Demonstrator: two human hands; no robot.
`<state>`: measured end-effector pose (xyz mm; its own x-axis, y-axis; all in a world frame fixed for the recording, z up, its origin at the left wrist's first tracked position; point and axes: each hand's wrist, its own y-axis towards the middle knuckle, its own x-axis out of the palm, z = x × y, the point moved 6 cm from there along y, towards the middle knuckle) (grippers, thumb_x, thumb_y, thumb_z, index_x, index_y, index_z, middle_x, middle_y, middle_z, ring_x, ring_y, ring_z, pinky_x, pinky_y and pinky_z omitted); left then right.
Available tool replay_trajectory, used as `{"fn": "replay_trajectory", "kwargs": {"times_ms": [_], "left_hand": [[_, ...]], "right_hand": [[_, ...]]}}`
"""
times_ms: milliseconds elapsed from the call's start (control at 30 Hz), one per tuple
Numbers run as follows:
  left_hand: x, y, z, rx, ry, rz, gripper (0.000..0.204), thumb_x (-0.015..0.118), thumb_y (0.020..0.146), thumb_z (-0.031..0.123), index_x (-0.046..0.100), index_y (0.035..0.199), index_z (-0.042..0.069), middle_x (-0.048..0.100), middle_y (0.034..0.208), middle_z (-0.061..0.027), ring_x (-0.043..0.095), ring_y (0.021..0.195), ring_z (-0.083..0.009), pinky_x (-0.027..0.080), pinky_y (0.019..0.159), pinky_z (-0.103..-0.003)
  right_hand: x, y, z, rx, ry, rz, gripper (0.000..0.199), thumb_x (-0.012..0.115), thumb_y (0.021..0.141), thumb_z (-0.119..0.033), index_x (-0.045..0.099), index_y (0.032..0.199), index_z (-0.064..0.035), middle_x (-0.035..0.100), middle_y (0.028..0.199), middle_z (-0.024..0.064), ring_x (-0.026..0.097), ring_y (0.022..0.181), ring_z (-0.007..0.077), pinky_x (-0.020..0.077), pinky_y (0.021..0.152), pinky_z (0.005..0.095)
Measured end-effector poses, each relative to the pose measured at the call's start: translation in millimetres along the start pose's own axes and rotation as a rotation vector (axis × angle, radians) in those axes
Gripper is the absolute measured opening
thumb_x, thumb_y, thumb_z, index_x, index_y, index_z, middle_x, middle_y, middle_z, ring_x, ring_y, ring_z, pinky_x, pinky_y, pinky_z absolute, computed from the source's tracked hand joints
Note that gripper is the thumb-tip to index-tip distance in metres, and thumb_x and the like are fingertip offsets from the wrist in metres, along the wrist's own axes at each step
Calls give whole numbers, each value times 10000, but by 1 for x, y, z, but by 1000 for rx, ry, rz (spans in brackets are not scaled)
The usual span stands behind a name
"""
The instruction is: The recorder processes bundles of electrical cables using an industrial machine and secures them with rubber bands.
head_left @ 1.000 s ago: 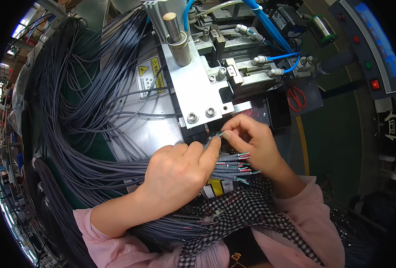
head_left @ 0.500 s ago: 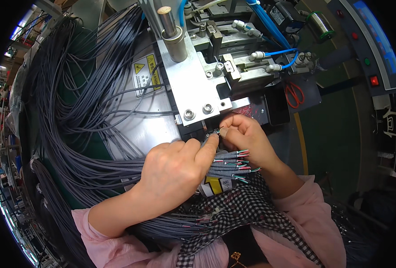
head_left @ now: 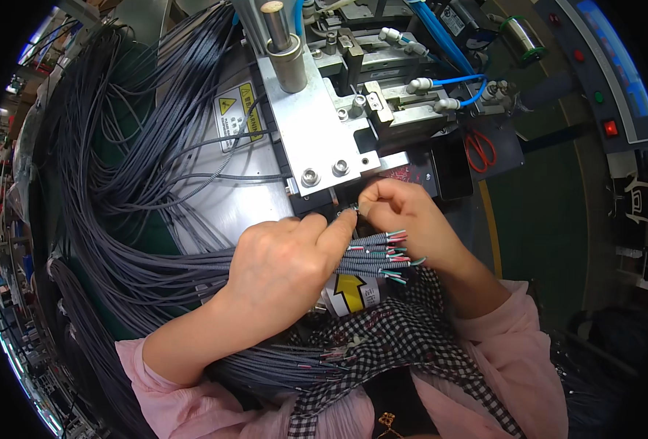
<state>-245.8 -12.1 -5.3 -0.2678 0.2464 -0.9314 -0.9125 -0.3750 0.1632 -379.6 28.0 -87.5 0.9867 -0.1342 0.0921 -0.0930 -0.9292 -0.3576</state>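
1 set of thin wire ends [head_left: 355,209] sits right at the fingertips of the right hand [head_left: 406,217], just below the front edge of a silver machine plate [head_left: 313,135]. That hand is closed to a pinch, thumb against index finger, apparently on the wires. The left hand [head_left: 286,252] is curled, its index finger stretched to the same spot; its thumb is hidden, so I cannot tell how firmly it grips. For good work here, I'd let that finger back the wires while the pinch handles only their tips, gently, without crossing colours, and both hands stay clear of the plate's underside. Beneath them, a cable bundle [head_left: 375,257] shows red, green and white tips; best keep these apart from the wires in hand. Farther left, grey cables [head_left: 137,172] spread across the counter [head_left: 247,208].
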Motion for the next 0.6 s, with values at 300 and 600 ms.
{"fn": "replay_trajectory", "kwargs": {"times_ms": [300, 600], "left_hand": [[-9, -22, -17, 55, 53, 29, 342, 602, 711, 88, 646, 1050, 70, 527, 731, -35, 555, 613, -185, 439, 506, -301], [-18, -33, -24, -17, 88, 219, 400, 673, 648, 20, 662, 1045, 67, 576, 837, -62, 545, 645, -236, 433, 556, -330]], "right_hand": [[2, 1, 9, 85, 163, -61, 105, 579, 886, -92, 595, 839, 1, 519, 678, -63, 424, 597, -2, 341, 526, 172], [-9, -20, -5, -186, -50, 233, 43, 626, 838, -46, 610, 864, -15, 545, 679, -30, 461, 608, 35, 370, 542, 198]]}}
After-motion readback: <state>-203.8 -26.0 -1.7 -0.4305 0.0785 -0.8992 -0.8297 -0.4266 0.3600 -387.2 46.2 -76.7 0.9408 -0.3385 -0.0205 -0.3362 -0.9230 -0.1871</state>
